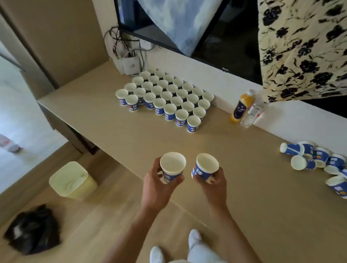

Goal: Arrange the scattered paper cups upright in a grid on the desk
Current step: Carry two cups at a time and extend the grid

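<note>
My left hand (159, 182) grips one blue-and-white paper cup (172, 166) upright, mouth up. My right hand (214, 181) grips a second cup (205, 167), tilted slightly left. Both cups hover over the near edge of the beige desk (236, 173). A grid of several upright cups (166, 95) stands at the back left of the desk, its nearest corner cup (193, 123) well beyond my hands. A heap of several cups lying on their sides (323, 164) sits at the desk's right edge.
An orange juice bottle (241, 106) and a clear water bottle (252, 112) stand by the wall right of the grid. A router (129, 67) with cables sits in the back corner. A floral cloth (309, 47) hangs over a dark screen. On the floor stand a pale bin (72, 180) and a black bag (33, 230).
</note>
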`<move>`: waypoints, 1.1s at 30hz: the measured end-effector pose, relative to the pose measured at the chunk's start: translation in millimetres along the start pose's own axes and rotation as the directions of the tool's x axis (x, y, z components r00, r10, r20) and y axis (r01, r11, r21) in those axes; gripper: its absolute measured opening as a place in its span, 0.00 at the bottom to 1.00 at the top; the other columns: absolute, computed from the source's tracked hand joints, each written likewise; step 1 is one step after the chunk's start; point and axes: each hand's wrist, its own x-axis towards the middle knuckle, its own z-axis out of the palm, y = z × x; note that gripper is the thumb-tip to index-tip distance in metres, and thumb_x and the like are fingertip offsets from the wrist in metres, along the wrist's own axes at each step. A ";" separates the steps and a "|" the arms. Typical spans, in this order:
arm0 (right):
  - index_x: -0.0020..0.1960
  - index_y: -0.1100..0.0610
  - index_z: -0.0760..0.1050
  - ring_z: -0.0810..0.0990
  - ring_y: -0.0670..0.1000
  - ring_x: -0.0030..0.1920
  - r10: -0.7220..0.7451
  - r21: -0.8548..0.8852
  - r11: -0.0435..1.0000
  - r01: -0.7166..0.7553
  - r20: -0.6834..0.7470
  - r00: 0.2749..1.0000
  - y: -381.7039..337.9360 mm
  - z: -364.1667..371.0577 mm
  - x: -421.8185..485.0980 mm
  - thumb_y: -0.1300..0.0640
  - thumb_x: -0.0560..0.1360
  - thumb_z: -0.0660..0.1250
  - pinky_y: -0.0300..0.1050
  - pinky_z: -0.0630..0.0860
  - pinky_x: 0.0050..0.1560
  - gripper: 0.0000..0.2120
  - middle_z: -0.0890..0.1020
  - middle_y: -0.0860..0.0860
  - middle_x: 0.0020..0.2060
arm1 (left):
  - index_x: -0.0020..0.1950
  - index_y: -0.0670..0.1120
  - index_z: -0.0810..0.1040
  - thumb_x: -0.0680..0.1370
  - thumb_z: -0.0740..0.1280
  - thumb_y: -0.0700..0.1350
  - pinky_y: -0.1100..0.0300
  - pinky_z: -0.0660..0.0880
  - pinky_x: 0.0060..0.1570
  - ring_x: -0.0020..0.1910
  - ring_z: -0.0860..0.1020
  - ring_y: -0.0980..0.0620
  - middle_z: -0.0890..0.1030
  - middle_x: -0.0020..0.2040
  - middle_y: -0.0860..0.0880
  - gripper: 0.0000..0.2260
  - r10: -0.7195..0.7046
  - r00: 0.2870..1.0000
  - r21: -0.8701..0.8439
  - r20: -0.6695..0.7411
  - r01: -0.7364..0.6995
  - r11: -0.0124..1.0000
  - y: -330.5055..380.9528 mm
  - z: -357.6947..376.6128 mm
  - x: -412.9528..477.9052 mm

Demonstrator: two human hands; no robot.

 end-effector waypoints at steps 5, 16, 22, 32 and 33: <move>0.57 0.48 0.76 0.82 0.45 0.54 0.013 0.010 1.000 -0.014 0.062 0.998 -3.0 45.4 6.1 0.66 0.64 0.81 0.48 0.77 0.57 0.27 0.84 0.45 0.53 | 0.61 0.54 0.77 0.67 0.81 0.45 0.54 0.80 0.53 0.51 0.82 0.57 0.84 0.51 0.59 0.25 -0.008 0.997 0.009 -0.075 0.009 1.000 -11.5 -35.7 24.2; 0.57 0.48 0.74 0.83 0.49 0.56 0.070 0.063 0.995 -0.075 0.078 0.994 4.0 163.0 85.8 0.57 0.60 0.82 0.47 0.79 0.55 0.29 0.83 0.48 0.54 | 0.63 0.56 0.76 0.68 0.81 0.47 0.53 0.80 0.53 0.52 0.82 0.58 0.83 0.53 0.60 0.27 -0.011 0.998 0.137 -0.054 0.019 0.990 -32.9 -80.7 148.3; 0.57 0.49 0.74 0.82 0.46 0.54 0.084 0.027 0.996 -0.088 0.125 0.989 -4.2 229.3 132.2 0.62 0.63 0.81 0.32 0.75 0.49 0.27 0.83 0.47 0.52 | 0.62 0.56 0.76 0.68 0.81 0.47 0.52 0.80 0.55 0.53 0.82 0.57 0.83 0.54 0.60 0.26 0.005 0.998 0.185 -0.057 0.005 0.983 -33.9 -108.7 224.4; 0.57 0.48 0.74 0.78 0.40 0.52 0.115 -0.098 0.989 -0.113 0.017 0.993 -4.1 316.7 186.9 0.56 0.65 0.80 0.26 0.70 0.46 0.25 0.80 0.43 0.50 | 0.62 0.54 0.76 0.67 0.82 0.46 0.50 0.81 0.54 0.53 0.82 0.54 0.83 0.55 0.57 0.27 -0.067 0.997 0.220 0.037 0.057 0.974 -66.5 -140.8 322.4; 0.57 0.48 0.73 0.78 0.40 0.51 0.126 -0.103 0.987 -0.126 -0.011 0.992 -1.8 329.7 194.4 0.56 0.65 0.80 0.27 0.70 0.46 0.24 0.81 0.43 0.49 | 0.62 0.54 0.76 0.67 0.82 0.46 0.50 0.81 0.54 0.54 0.82 0.55 0.83 0.55 0.58 0.27 -0.080 0.994 0.228 0.075 0.061 0.972 -71.5 -145.4 337.0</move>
